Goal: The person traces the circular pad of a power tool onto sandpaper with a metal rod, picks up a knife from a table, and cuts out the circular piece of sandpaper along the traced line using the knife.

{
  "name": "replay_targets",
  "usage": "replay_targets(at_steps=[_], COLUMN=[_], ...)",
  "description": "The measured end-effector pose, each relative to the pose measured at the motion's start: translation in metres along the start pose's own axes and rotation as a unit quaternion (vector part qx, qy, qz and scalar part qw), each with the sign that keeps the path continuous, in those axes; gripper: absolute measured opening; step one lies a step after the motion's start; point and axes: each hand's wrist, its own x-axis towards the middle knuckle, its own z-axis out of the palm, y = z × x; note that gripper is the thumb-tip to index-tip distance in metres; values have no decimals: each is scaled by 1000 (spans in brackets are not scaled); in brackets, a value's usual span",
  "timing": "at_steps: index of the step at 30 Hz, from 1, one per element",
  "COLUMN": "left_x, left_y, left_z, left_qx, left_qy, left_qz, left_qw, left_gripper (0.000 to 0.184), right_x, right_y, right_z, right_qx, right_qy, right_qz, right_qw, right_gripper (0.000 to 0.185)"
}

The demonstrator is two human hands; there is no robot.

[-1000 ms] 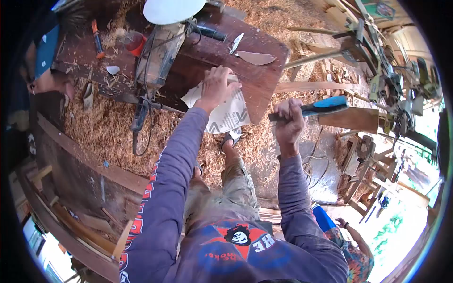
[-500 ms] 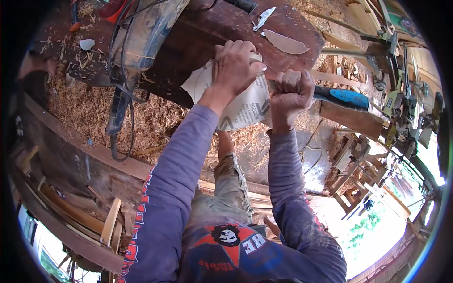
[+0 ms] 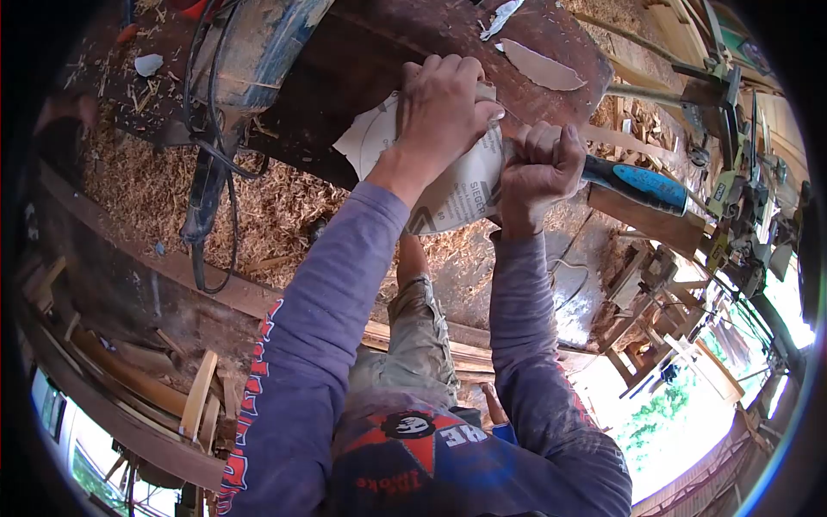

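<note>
My left hand (image 3: 439, 116) is closed over the upper part of a sheet of printed sandpaper backing (image 3: 461, 194), pressing it at the edge of the dark wooden table (image 3: 370, 52). Close on its right, my right hand (image 3: 541, 168) is wrapped round a tool with a blue and black handle (image 3: 642, 183), which sticks out to the right. The tool's other end is hidden by my fist and the sheet. A brown cut-off piece (image 3: 543, 66) and a crumpled white scrap (image 3: 501, 17) lie on the table beyond my hands.
A power tool (image 3: 258, 60) with a black cord lies on the table at the left. Wood shavings (image 3: 284, 207) cover the floor. Clamps (image 3: 728, 189) stand at the right, and wooden strips (image 3: 200, 392) lie at the lower left. Another person's hand (image 3: 73, 112) shows at the left.
My right hand has brought the blue-handled tool left, up to the sheet's right edge. My left hand stays on the sheet. The view has moved closer to the table.
</note>
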Motion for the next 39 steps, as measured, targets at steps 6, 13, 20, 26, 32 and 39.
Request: replay_targets(at_steps=[6, 13, 20, 26, 32, 39], left_x=[-1, -1, -2, -7, -6, 1], left_y=[-1, -3, -4, -6, -5, -2], left_z=[0, 2, 5, 9, 5, 8], left_qx=[10, 22, 13, -18, -10, -11], left_qy=[-3, 7, 27, 58, 33, 21], left_qz=[2, 8, 10, 21, 7, -41], left_qw=[1000, 1000, 999, 998, 999, 999], left_gripper=[38, 37, 35, 33, 30, 29], right_x=[-1, 1, -2, -4, -5, -8], right_y=[2, 2, 1, 1, 3, 1], right_z=[1, 3, 9, 12, 12, 17], right_qx=[-28, -40, -125, -157, -160, -182], right_qy=[8, 27, 26, 30, 36, 54], right_qz=[2, 7, 1, -1, 5, 3], right_qw=[1000, 999, 992, 987, 986, 982], right_gripper=[32, 31, 32, 33, 32, 31])
